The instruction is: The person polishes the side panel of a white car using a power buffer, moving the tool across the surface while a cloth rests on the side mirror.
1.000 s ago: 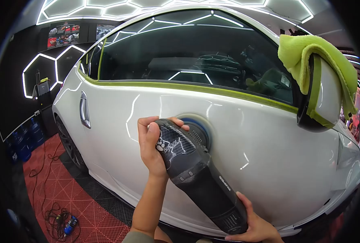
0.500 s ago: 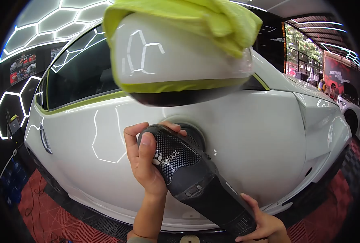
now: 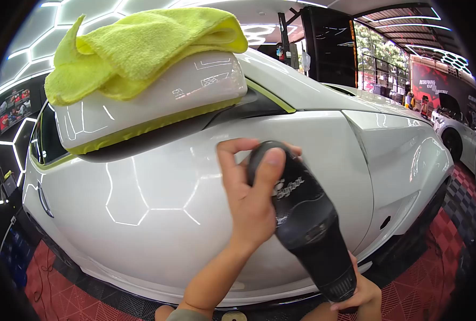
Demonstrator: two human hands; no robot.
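A black cordless-looking polisher [image 3: 307, 219] is held against or close to the white car door [image 3: 184, 241]; its pad is hidden behind the body. My left hand [image 3: 251, 200] wraps round the polisher's head, thumb on top. Lower right, my right hand [image 3: 365, 293] grips the rear end of the body. Above them juts the white side mirror [image 3: 157, 99], with yellow-green masking tape [image 3: 157, 127] along its lower edge. A yellow-green microfiber towel [image 3: 152, 51] lies draped over the mirror.
To the right of the door is the front fender [image 3: 398, 155]. Red and black floor tiles [image 3: 88, 289] surround the car. Another white car [image 3: 460, 131] stands far right. Cables [image 3: 45, 273] lie on the floor at left.
The polisher has moved right along the door with both hands still on it, and its tilt is steeper. My view has shifted, so the mirror and towel now appear further left.
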